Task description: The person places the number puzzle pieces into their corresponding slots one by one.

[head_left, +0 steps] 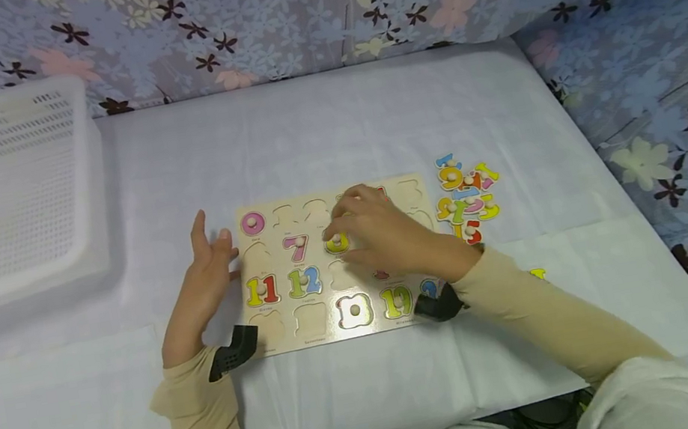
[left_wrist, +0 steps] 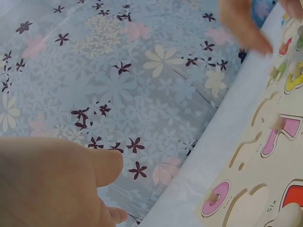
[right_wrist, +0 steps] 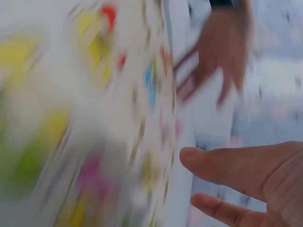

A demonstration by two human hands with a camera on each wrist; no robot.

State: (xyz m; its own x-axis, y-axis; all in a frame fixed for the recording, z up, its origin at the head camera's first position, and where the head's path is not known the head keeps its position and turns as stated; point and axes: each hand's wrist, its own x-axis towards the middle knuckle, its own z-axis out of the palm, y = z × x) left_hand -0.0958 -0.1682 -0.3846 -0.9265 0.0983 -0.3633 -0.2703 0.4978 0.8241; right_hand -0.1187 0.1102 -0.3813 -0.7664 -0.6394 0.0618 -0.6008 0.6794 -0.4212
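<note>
A wooden number puzzle board lies on the white-covered table. Seated in it are a pink 0, a pink 7, an 11, a 12 and a 19, among others; several recesses hold no piece. My right hand is over the board beside the yellow 8, hiding part of the middle. In the right wrist view, its thumb and finger are apart with nothing visible between them. By the board's left edge my left hand has its fingers spread, holding nothing.
Loose number pieces are heaped right of the board, and one yellow piece shows beside the right forearm. A white plastic basket stands at the far left. Flowered cloth hangs behind the table.
</note>
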